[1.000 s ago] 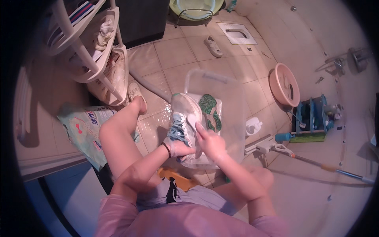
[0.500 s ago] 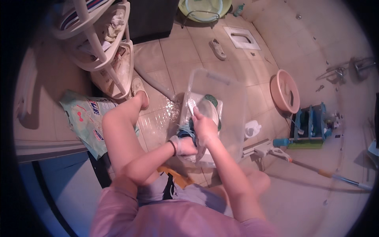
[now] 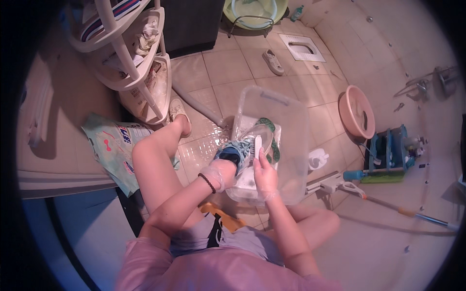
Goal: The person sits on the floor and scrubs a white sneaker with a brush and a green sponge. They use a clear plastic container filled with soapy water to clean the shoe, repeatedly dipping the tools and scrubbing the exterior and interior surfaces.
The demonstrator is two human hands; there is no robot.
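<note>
Head view: shoe held in left hand.

Left hand: fingertips were lost at the shoe | right hand: hid the brush handle | top edge: clipped shelf, green basin | far right: bottles were too small to tell

The shoe shows pale blue laces and a darker blue collar; the brush is white. Between ten and eleven o'clock, an item bears navy, red and white stripes. Just before three, a basin is peach-pink; at nine, a mint-green bag carries a red bow print.
</note>
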